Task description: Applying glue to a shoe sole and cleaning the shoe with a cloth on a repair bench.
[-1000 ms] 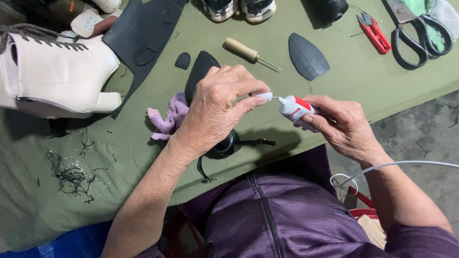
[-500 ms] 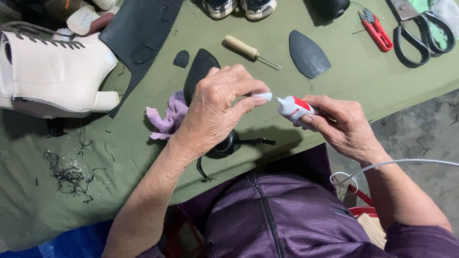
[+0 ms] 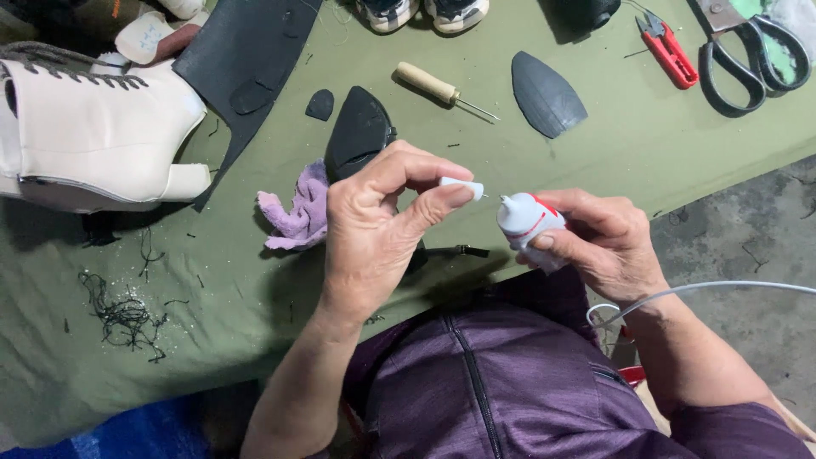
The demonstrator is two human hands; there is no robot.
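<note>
My left hand pinches a small white cap with a pin between thumb and fingers, just left of the tube's bare tip. In my right hand sits a small white and red glue tube, nozzle pointing up and left. Both hands hover over the near edge of a green cloth-covered table. Under my left hand lie a purple rag and a black shoe sole piece.
A white lace-up boot lies at the left. A wooden-handled awl, a black sole piece, red snips and large black scissors lie at the back. Black thread scraps sit near the front left.
My left hand has pulled the white cap off the glue tube; a small gap now separates cap and nozzle. The tube has tilted more upright.
</note>
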